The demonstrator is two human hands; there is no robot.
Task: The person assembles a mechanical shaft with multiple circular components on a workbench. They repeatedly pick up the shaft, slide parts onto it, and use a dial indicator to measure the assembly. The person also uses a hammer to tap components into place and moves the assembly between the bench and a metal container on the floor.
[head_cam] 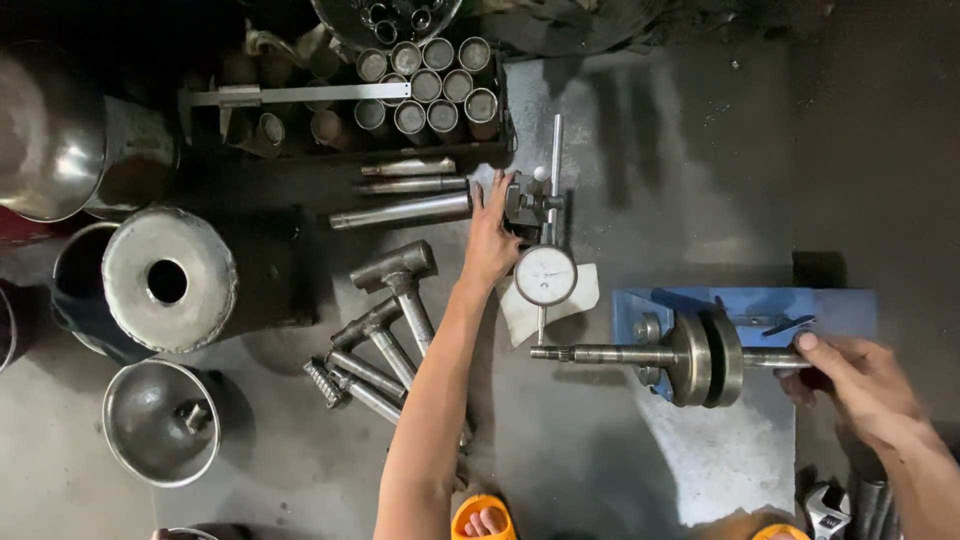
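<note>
My left hand reaches forward and rests on the black base of a dial indicator stand, fingers spread against it. The round white dial gauge hangs just right of that hand, over a white rag. My right hand grips the right end of a steel shaft that carries two thick discs. The shaft lies horizontally on a blue support block.
Several hammers lie left of my left arm. Steel rods and a crate of short tubes sit at the back. Round metal drums and bowls crowd the left side. An orange sandal shows at the bottom.
</note>
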